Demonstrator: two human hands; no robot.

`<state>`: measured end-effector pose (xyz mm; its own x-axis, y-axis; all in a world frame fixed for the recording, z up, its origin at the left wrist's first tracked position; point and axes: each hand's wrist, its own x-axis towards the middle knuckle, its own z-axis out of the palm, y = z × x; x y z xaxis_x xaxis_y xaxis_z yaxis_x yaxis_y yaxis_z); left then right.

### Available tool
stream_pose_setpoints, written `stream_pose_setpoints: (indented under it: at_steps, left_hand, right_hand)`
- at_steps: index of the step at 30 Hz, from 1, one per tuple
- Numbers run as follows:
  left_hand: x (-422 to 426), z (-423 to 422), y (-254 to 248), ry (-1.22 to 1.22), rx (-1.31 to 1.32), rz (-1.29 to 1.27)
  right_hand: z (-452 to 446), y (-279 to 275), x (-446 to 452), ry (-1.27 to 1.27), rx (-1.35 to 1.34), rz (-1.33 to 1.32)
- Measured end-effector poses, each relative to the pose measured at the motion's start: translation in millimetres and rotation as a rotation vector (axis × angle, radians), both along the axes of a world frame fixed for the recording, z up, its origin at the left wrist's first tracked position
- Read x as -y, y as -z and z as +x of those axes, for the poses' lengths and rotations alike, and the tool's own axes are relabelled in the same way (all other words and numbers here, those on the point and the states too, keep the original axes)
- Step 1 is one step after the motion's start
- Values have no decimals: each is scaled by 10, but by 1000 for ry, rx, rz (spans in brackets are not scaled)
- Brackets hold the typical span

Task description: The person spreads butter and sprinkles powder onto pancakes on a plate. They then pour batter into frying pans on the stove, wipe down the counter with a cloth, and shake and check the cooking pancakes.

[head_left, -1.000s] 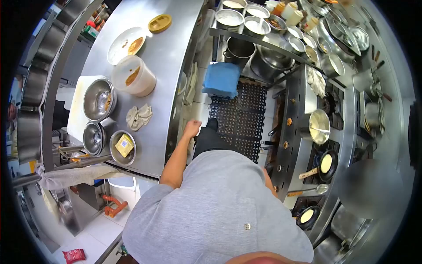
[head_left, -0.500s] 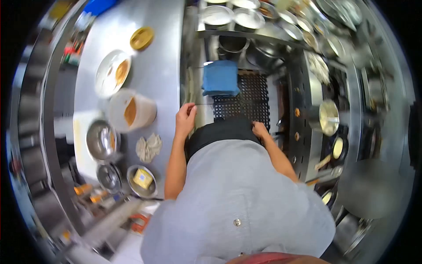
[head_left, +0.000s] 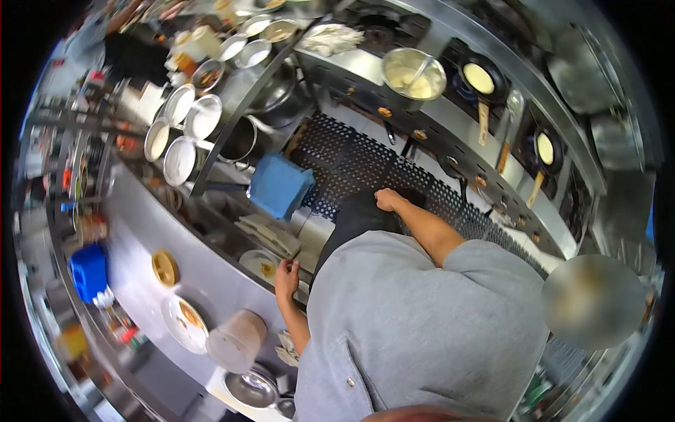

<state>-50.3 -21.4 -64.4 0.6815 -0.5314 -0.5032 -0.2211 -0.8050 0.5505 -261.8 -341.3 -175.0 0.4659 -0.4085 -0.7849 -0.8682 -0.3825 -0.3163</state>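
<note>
My left hand [head_left: 286,278] hangs at the edge of the steel counter [head_left: 133,218], fingers loosely bent and slightly apart, with nothing visible in them. Behind it, on a low shelf, is a plate [head_left: 253,260] with brown residue. My right hand [head_left: 386,200] is closed in front of my dark trousers [head_left: 351,218]; I see nothing in it. On the counter left of my left hand are a white bowl [head_left: 176,330] with brown sauce, a cloudy plastic tub [head_left: 237,342], a yellow lid [head_left: 164,268] and a steel bowl [head_left: 251,388].
A blue cloth-like item [head_left: 280,184] hangs ahead by the shelf. On the right-hand stove are a pot of batter [head_left: 415,76] and two pans with pale pancakes, one a frying pan [head_left: 479,79] with a wooden handle. A perforated black mat [head_left: 351,158] covers the floor.
My view and body have turned right toward the stove, so the counter now lies lower left. My left hand's fingers look looser; my right hand stays by my trousers.
</note>
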Motion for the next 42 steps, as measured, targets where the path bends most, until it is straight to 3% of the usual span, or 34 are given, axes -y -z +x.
stream_pose_setpoints:
  at_steps: [5,7,9,10,11,16,20,22,25,29,31,33,35,36,38,40,42]
  left_hand:
    - [240,161,295,136,-8,47]
    - [365,130,492,147,-50,-1]
    - [466,62,716,-227,-488,-28]
    - [479,85,829,6,-418,67]
    - [485,64,928,58,-435,128]
    - [638,-195,1286,107,-552,289]
    - [947,-396,1320,101,-582,306]
    - [1151,-530,1230,86,-600,304]
    - [1434,-736,1180,75,-624,301]
    - [1708,-1054,1069,10,-651,336]
    - [1767,-1271,988,-44,-634,366]
    - [1783,-1475,892,53,-632,186]
    - [1767,-1509,993,49,-608,322]
    - [1675,-1536,960,90,-615,298]
    - [1778,-1607,386,178,-554,232]
    - [1839,-1507,171,305,-380,87]
    - [2145,-1720,-917,271,-116,-299]
  right_hand:
    - [-592,150,42,245,-14,-31]
    - [-826,191,74,212,-62,-17]
    - [-1014,176,123,215,-98,30]
    - [-1083,156,130,175,-124,77]
    - [-1153,109,115,207,-123,80]
    - [-1641,-208,54,471,102,-49]
    - [-2268,-35,-121,608,173,-108]
    - [-2676,436,-229,453,117,-160]
    - [-3300,850,-483,442,71,-176]
    - [-3796,780,-578,401,-2,-156]
    - [-3937,871,-561,506,-94,-111]
    - [-4024,837,-536,520,-66,-112]
    - [-4111,761,-427,490,-33,-118]
    - [-4123,733,-350,449,42,-124]
    - [-4045,739,-252,366,142,-116]
    - [-4017,751,-213,480,246,-181]
    - [-3944,769,-222,495,276,-199]
